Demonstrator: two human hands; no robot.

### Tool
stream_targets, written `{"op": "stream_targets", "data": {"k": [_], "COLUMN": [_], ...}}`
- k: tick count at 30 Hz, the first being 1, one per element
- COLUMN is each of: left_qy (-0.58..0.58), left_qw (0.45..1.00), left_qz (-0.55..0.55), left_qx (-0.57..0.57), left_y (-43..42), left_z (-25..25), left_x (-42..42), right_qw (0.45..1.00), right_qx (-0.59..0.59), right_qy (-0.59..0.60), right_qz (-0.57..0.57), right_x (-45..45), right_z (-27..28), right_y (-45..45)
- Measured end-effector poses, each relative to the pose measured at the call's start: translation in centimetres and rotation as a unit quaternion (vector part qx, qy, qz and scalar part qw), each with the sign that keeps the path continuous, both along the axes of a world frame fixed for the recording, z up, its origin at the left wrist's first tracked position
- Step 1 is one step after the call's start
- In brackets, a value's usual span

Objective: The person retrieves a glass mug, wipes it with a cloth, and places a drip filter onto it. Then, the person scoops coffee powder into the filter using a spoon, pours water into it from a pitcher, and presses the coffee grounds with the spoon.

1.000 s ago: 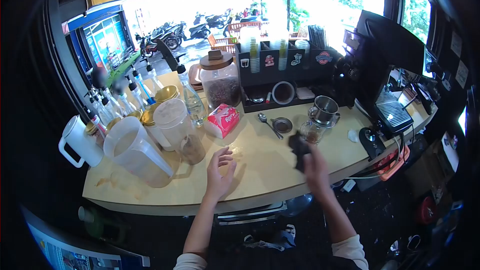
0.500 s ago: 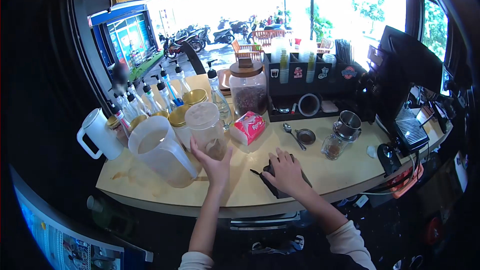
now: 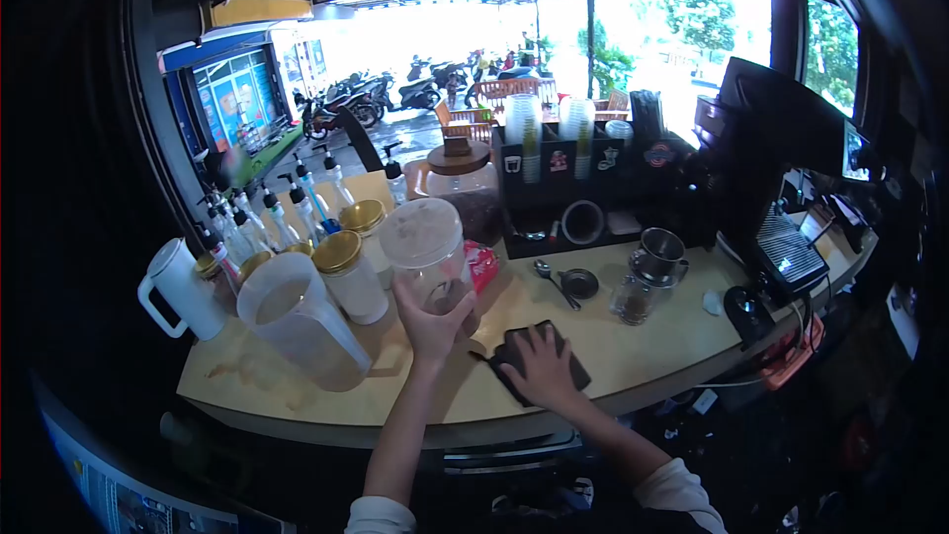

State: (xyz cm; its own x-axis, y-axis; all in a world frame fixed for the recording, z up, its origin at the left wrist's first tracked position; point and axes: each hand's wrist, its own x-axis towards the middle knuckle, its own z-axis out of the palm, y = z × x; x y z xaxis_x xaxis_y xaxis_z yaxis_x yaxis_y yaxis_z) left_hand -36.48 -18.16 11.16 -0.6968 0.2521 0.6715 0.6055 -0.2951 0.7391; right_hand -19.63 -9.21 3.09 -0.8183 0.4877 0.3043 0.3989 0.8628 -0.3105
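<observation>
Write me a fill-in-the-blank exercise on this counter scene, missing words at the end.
1. The left hand grips a clear container to the ____ of the right hand.
2. The flat item under the right hand is coloured ____.
3. The round metal dish lies to the ____ of the spoon.

Missing words: left; black; right.

Right of the flat black item under the right grip, bare table leaves a lane toward the glass. Ahead, the spoon and small dish lie low; the black organizer walls off the back. Leftward, the tub in the left grip, the pitcher and gold-lidded jars crowd any passage.
</observation>
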Motion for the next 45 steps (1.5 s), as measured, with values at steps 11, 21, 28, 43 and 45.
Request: {"op": "stream_targets", "data": {"k": [11,21,28,43,45], "left_qy": [-0.069,0.057,0.005,0.026,0.057], "left_qw": [0.966,0.983,0.981,0.949,0.945], "left_qz": [-0.246,-0.147,-0.132,-0.243,-0.224], "left_qx": [0.025,-0.097,-0.141,-0.201,-0.229], "left_y": [8.6,12.1,10.8,9.6,9.1], "left_z": [-0.5,-3.7,-2.0,-2.6,-1.8], "left_x": [3.4,7.8,9.4,5.8,5.4], "right_qw": [0.974,0.932,0.983,0.931,0.935], "right_qx": [-0.016,0.215,0.153,-0.011,-0.018], "right_qy": [0.112,0.281,-0.087,0.003,0.099], "right_qz": [0.195,0.081,0.051,0.365,0.340], "right_x": [1.9,2.9,0.0,-0.3,-0.3], "right_z": [4.4,19.6,22.5,27.0,26.3], "right_y": [0.4,8.8,10.1,13.7,12.8]}}
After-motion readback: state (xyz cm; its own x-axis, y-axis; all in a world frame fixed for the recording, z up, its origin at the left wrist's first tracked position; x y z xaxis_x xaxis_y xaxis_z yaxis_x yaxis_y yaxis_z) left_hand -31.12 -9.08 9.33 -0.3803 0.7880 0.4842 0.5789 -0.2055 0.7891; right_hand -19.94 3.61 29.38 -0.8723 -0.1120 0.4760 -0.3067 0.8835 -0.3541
